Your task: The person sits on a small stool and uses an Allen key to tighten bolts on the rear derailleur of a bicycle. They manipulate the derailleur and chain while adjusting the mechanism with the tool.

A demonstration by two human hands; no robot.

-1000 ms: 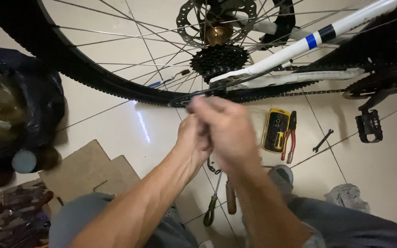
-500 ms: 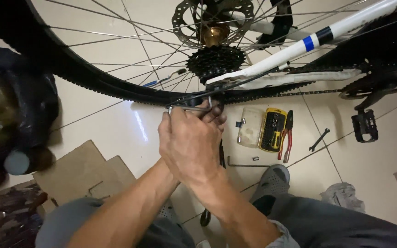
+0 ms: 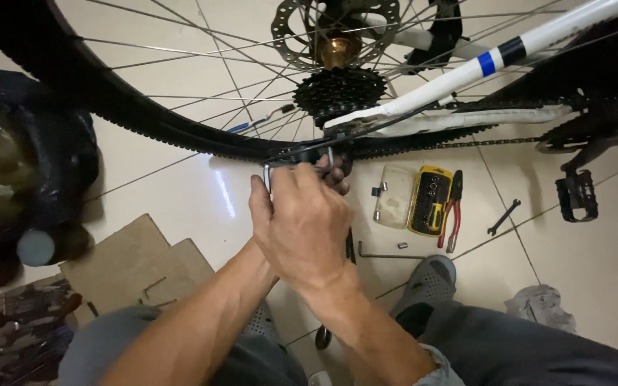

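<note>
Below the black knobby rear tyre (image 3: pixel 144 121), both hands are bunched at the black rear derailleur (image 3: pixel 316 154). Right hand (image 3: pixel 309 221) lies on top, fingers curled tight; left hand (image 3: pixel 260 207) is mostly hidden beneath it, fingers closed round a bent silver hex key (image 3: pixel 267 174) poking out just left of the derailleur. Right of the hands, on the pale tiled floor (image 3: pixel 180 186): yellow bit case (image 3: pixel 429 200), red-handled pliers (image 3: pixel 453 214), small black spanner (image 3: pixel 503 216).
</note>
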